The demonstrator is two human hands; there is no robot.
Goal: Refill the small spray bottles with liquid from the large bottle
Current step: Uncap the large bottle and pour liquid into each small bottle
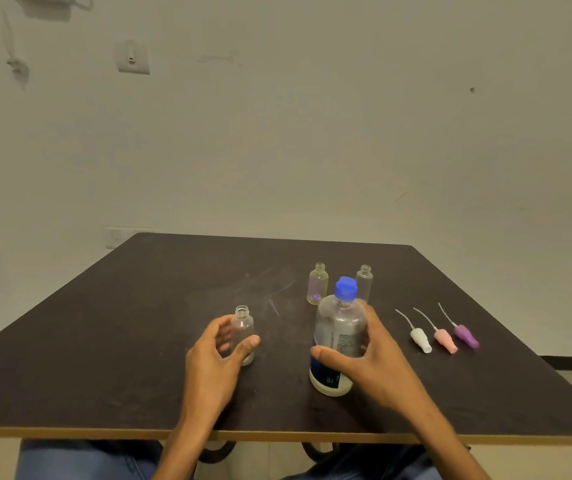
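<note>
Three small uncapped bottles stand upright on the dark table [139,306]: my left hand [217,355] curls thumb and fingers round the nearest small bottle [243,332], while the yellowish bottle [317,284] and the clear bottle [364,283] stand farther back, apart from each other. My right hand [371,362] grips the large bottle [340,337] (blue cap [346,288] on), which stands on the table just in front of those two. To my right, the white sprayer [420,338], pink sprayer [445,339] and purple sprayer [465,335] lie side by side.
</note>
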